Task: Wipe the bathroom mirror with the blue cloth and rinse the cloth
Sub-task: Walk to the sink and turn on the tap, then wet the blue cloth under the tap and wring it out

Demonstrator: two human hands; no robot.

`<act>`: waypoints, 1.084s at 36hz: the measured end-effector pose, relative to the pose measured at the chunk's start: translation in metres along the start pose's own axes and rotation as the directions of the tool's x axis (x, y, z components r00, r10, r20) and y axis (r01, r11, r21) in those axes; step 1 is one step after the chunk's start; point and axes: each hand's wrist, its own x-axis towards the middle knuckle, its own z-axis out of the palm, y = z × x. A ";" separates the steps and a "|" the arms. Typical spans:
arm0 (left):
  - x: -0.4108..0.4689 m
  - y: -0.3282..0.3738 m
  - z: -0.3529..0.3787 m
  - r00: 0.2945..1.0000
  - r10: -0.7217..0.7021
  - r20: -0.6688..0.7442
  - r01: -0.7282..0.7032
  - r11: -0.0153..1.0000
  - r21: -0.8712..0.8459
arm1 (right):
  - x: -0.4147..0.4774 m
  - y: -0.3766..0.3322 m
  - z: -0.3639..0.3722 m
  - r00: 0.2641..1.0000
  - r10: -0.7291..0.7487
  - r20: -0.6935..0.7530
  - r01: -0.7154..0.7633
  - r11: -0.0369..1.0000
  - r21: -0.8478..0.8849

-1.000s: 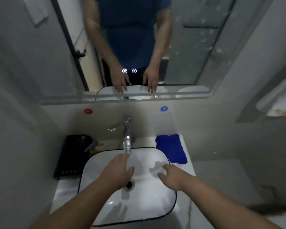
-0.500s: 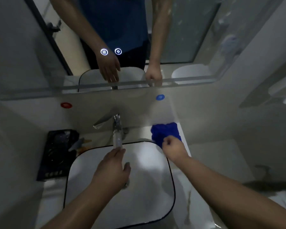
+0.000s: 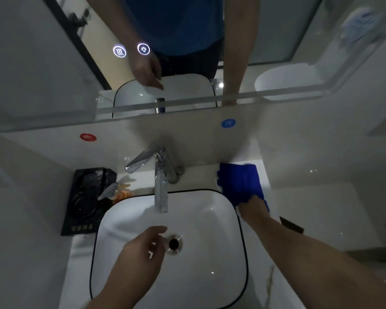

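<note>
The right hand (image 3: 253,209) is covering the near corner of the crumpled blue cloth (image 3: 240,184), and its fingertips are lying hidden in the folds, so the grip is not showing clearly. The bottom edge is cutting off both forearms and the near rim of the white square basin (image 3: 221,275). Left of the basin, the small things beside the black tray (image 3: 85,201) are too blurred to tell.

No legible text anywhere.

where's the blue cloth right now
In the head view, the blue cloth lies on the counter right of the faucet, by the sink's back right corner, under the right hand.
</note>
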 end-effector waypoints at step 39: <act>-0.019 -0.065 -0.011 0.868 -0.415 0.271 0.485 0.826 -0.287 | -0.258 -0.092 -0.054 0.909 -0.320 0.268 0.234 0.923 0.306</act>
